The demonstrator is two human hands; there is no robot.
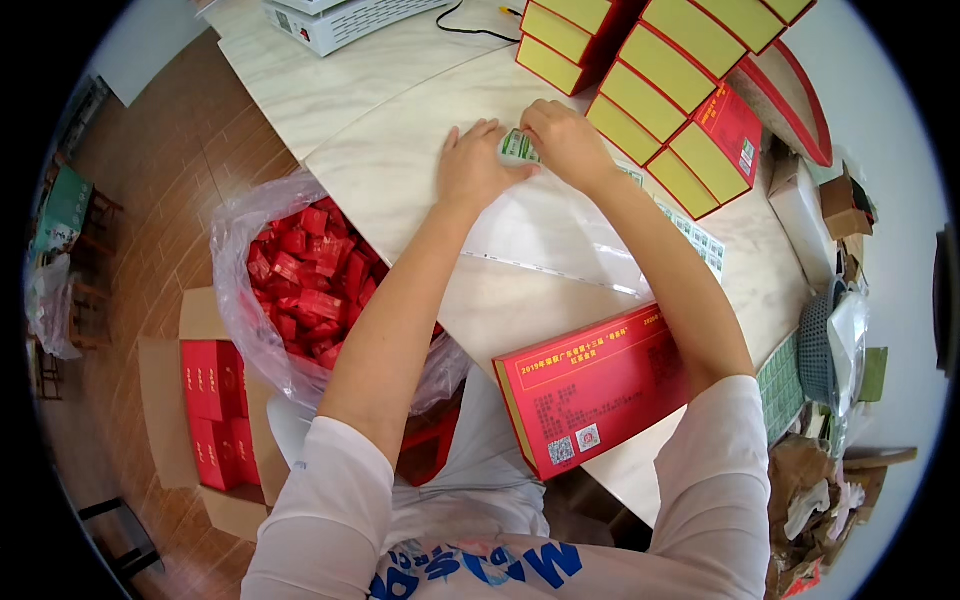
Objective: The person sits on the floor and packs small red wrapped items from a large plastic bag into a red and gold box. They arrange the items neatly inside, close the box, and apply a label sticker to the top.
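Observation:
My left hand (476,163) lies spread on the marbled tabletop, thumb over the near part of a translucent backing sheet (517,225). Green-and-white printed stickers (514,145) show between my two hands at the sheet's far end. My right hand (566,142) has its fingers curled and pinched at the right edge of these stickers; the fingertips are partly hidden. Under my right forearm more sticker sheets (701,244) with rows of small labels lie on the table. Closer to me, a red gift box (592,390) with printed text and codes rests at the table edge, partly covered by my right arm.
Red boxes with yellow sides (660,75) are stacked at the far right. A white appliance (330,26) stands at the far left. Beside the table, a plastic-lined bag (259,330) holds small red packets (315,277). Below it, a cardboard carton (161,405) contains red boxes (214,382).

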